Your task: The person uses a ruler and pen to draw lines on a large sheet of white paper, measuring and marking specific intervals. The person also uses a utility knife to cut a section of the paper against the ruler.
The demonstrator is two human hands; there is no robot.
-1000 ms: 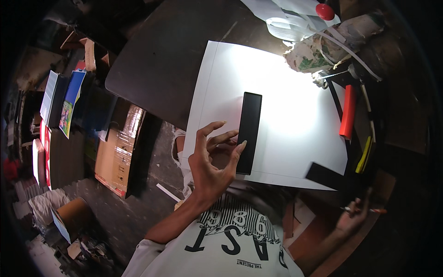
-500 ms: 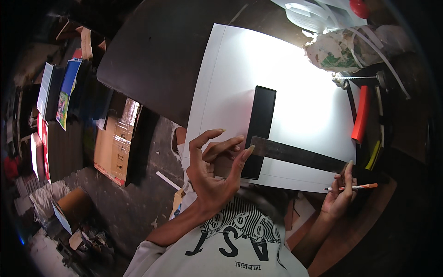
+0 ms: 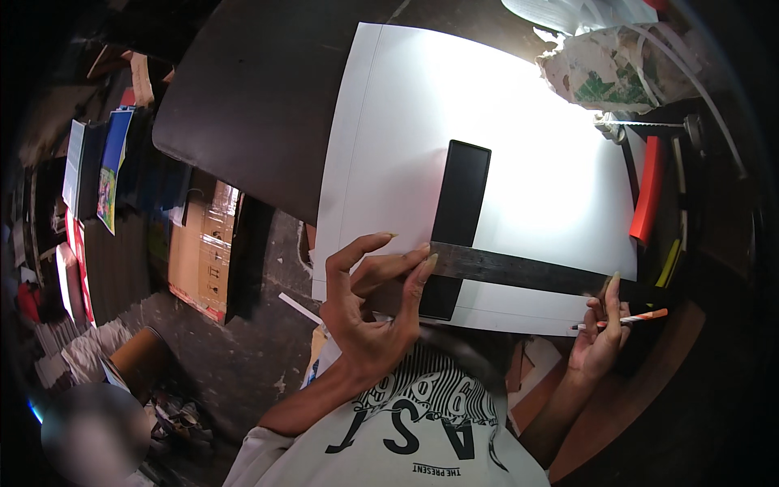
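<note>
A large white sheet (image 3: 389, 138) with thin lines along its left and near edges lies in front of me. A long black rectangular block (image 3: 464, 183) rests on it, its long side running away from me. Across the block's near part reaches a dark flat ruler (image 3: 531, 271). My left hand (image 3: 365, 304) pinches the ruler's left end between thumb and fingertips, the index finger raised. At the ruler's right end, the fingers of my right hand (image 3: 596, 345) grip it. A slim white pen with an orange end (image 3: 645, 317) also sits between those fingers.
A red curved strip (image 3: 647, 195) and a yellow strip (image 3: 669, 264) lie right of the sheet. Beyond them stands a torn wrapped bundle (image 3: 613, 69). At left are a cardboard box (image 3: 203, 252), upright stacked boards (image 3: 114, 268) and a brown roll (image 3: 139, 361).
My left thumb and fingertips have closed together at the ruler's end. The ruler's left end has shifted slightly left over the black block. My right hand keeps its hold on ruler and pen.
</note>
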